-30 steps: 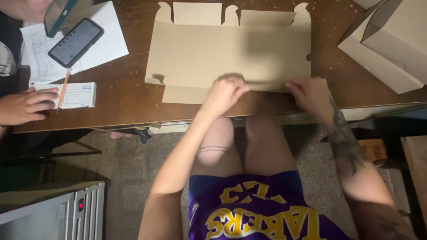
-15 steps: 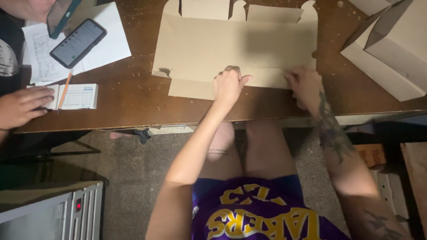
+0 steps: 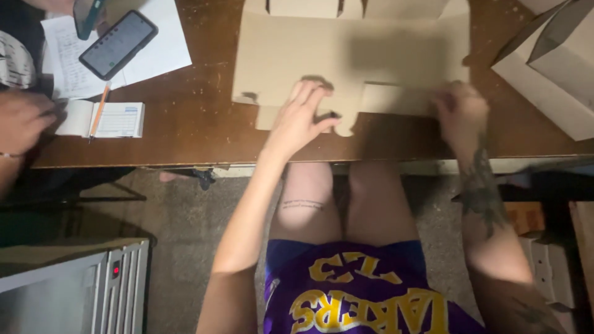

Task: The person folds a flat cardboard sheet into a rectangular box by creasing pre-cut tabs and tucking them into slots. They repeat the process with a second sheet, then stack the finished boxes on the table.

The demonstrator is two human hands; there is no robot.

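Flat, unfolded cardboard box blank (image 3: 346, 55) lying on the brown counter (image 3: 185, 133), far edge cut off by the top of the view. Left hand (image 3: 300, 117) spread flat, fingers open, pressing on the near flap of the blank; right hand (image 3: 461, 111) blurred, resting on the blank's near right edge, grasp impossible to tell. Elsewhere on the counter: phone (image 3: 117, 44) on white papers (image 3: 158, 43), pencil (image 3: 99, 111) across a small notepad (image 3: 117, 119) beside another person's hand (image 3: 21, 120), assembled boxes (image 3: 550, 62) at right.

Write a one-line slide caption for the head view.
Both hands, left hand and right hand, press on a flat cardboard box blank on a brown table.
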